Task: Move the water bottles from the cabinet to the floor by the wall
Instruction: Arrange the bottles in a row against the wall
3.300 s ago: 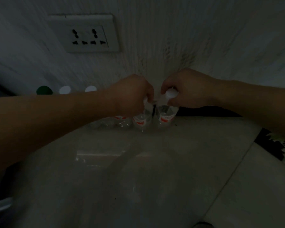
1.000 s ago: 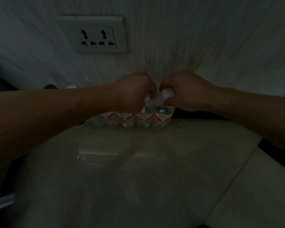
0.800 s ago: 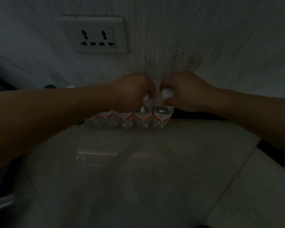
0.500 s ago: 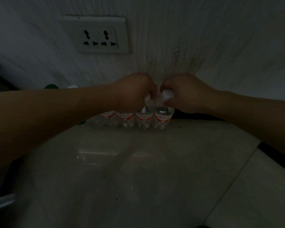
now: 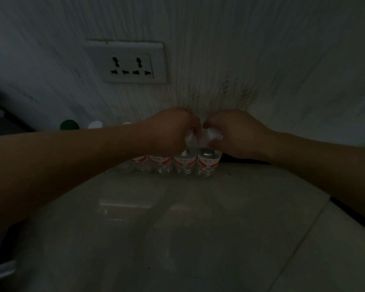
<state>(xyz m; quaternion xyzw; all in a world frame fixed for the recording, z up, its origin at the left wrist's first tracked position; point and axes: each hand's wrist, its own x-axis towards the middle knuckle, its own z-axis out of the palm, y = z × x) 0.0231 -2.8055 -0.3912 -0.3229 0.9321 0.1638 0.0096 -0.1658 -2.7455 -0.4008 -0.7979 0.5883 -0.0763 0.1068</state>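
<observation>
The water bottles (image 5: 163,164) stood upright in a row on the floor (image 5: 177,228), touching one another, at the foot of the wall (image 5: 261,60). 4 red-and-white labels were visible below the hands. The right hand (image 5: 238,133) was curled around the neck of the rightmost bottle (image 5: 208,164), its white cap (image 5: 214,133) showing between thumb and fingers. The left hand (image 5: 171,133) was curled around the top of the second bottle (image 5: 184,164), just beside the first. Both bottles rested on the floor. The 2 hands were near each other, knuckles almost touching. Further left, a green cap (image 5: 69,124) and a pale cap (image 5: 95,124) showed above the left forearm. A 2-outlet wall socket (image 5: 133,62) was mounted on the wall above.
</observation>
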